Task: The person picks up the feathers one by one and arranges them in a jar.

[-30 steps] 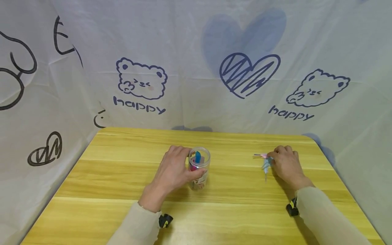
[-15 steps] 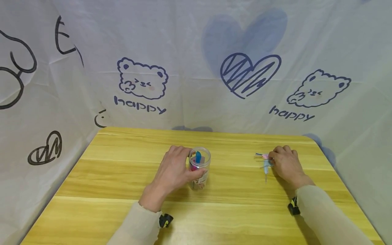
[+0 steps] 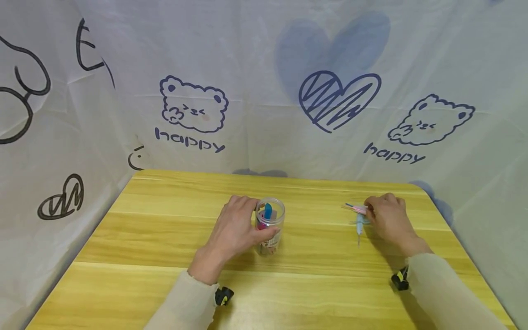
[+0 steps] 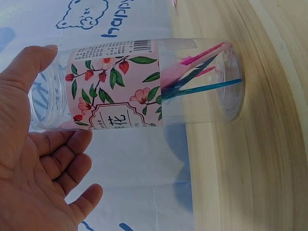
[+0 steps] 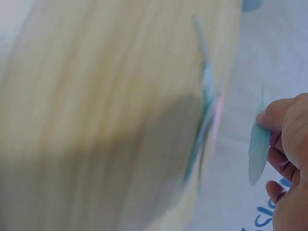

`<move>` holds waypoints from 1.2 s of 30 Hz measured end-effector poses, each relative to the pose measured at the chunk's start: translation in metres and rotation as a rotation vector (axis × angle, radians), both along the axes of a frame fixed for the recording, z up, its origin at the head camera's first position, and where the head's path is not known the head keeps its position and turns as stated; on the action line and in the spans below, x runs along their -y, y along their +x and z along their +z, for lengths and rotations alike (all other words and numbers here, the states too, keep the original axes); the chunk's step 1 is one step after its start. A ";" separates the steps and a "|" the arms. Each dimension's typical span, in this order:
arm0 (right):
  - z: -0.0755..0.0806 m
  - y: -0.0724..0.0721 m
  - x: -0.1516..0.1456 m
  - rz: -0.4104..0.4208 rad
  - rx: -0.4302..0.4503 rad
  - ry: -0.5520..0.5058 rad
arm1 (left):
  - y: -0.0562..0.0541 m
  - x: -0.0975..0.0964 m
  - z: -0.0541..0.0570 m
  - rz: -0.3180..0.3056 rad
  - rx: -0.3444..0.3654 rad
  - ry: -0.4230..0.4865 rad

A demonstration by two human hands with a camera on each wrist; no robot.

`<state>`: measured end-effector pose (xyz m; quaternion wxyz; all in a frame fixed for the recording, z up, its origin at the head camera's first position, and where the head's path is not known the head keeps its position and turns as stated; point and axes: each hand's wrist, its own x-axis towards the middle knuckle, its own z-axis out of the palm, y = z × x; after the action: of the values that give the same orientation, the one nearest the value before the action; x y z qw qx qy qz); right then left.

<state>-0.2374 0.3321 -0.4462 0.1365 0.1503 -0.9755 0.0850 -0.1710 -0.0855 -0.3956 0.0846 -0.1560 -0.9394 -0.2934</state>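
Note:
My left hand (image 3: 235, 228) grips the rim of a clear plastic jar (image 4: 192, 113) standing upright, thumb on one side and fingers on the other. A pink flowered label (image 4: 115, 86) wraps the jar. Blue and pink slender pieces (image 3: 268, 211) stand inside. At the right, my right hand (image 3: 389, 218) pinches a pale teal leaf-shaped piece with a thin stem (image 5: 259, 149) between thumb and fingers, raised off the table in the right wrist view. Several similar slender pieces (image 3: 359, 225), pale blue and pink, lie crossed on the table just left of that hand.
The wooden table (image 3: 173, 284) has its far edge against a white cloth (image 3: 247, 55) printed with bears and hearts. More of this cloth hangs at the left and right sides.
My right hand has shifted slightly right, lifting from the small pile, and the pink and blue pieces there have moved a little. The left hand still holds the jar in place.

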 end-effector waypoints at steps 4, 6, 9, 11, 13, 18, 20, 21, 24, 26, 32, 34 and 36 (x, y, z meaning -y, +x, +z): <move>0.010 0.003 0.006 0.014 -0.035 -0.010 | 0.000 0.000 -0.001 0.000 -0.003 0.001; 0.015 0.004 0.010 0.025 -0.062 -0.015 | -0.001 0.000 -0.001 0.000 -0.004 -0.001; 0.021 0.007 0.015 0.045 -0.098 -0.027 | -0.001 0.000 -0.001 0.000 -0.001 -0.002; 0.025 0.008 0.020 0.058 -0.118 -0.037 | -0.001 0.000 0.000 -0.001 -0.001 -0.001; 0.028 0.010 0.024 0.082 -0.153 -0.042 | 0.000 0.000 0.000 -0.001 -0.001 -0.001; 0.032 0.013 0.035 0.142 -0.260 -0.057 | -0.001 0.000 0.000 0.000 -0.002 -0.005; 0.034 0.015 0.038 0.154 -0.289 -0.063 | -0.001 0.000 0.000 -0.001 0.003 -0.006; 0.035 0.015 0.040 0.164 -0.302 -0.064 | -0.001 0.000 0.000 -0.001 0.006 -0.006; 0.043 0.016 0.047 0.217 -0.357 -0.030 | -0.001 0.000 0.000 0.002 0.010 -0.009; 0.051 0.017 0.053 0.266 -0.387 0.006 | -0.001 0.000 0.000 0.002 0.013 -0.012; 0.086 0.022 0.078 0.423 -0.448 0.142 | -0.002 0.001 0.000 0.000 0.007 -0.030; 0.097 0.023 0.086 0.461 -0.473 0.195 | -0.002 0.001 0.001 0.000 0.007 -0.037; 0.109 0.024 0.094 0.487 -0.490 0.243 | -0.002 0.000 0.002 0.000 0.007 -0.044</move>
<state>-0.2135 0.2377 -0.3372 0.3232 0.4092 -0.8524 -0.0400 -0.1728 -0.0859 -0.3940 0.0778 -0.1569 -0.9458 -0.2734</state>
